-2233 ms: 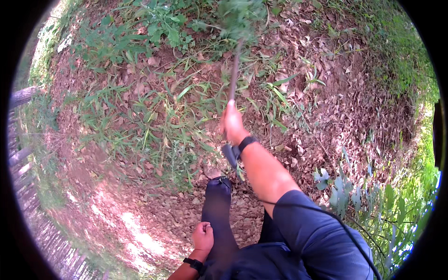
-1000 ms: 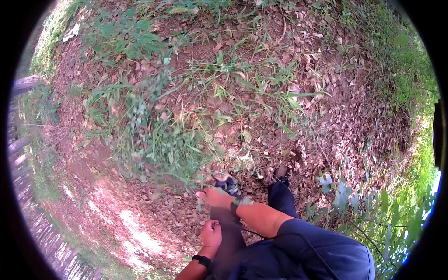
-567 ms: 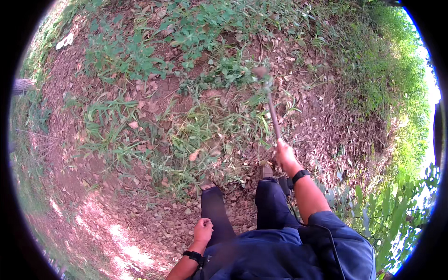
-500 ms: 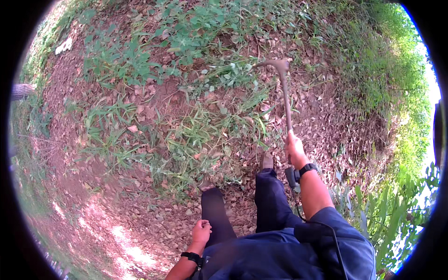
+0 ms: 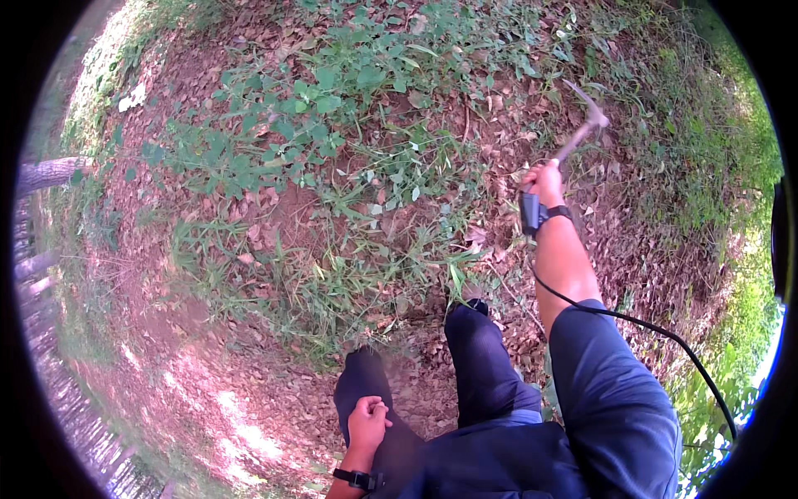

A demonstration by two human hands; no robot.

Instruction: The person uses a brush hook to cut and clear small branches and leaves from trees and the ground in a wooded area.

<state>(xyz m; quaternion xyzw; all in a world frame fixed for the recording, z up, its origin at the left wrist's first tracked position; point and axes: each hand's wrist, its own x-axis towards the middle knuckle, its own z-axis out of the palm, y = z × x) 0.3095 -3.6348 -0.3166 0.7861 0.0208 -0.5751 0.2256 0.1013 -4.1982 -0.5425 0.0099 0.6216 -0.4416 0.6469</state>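
Brown and hooked, the hand tool (image 5: pixel 594 121) is now out to the right, near the edge of the greenery, with its tip pointing up and away; half a second ago that tip lay at the leafy weeds (image 5: pixel 328 103) in the middle. So the hook stands apart from that patch and seems not to be working on it. The right hand (image 5: pixel 544 180) is wrapped firmly around the handle. Whether the hook touches the ground, I cannot tell. The left hand (image 5: pixel 368 422) rests on the left leg (image 5: pixel 352 384), curled closed, nothing visible in it.
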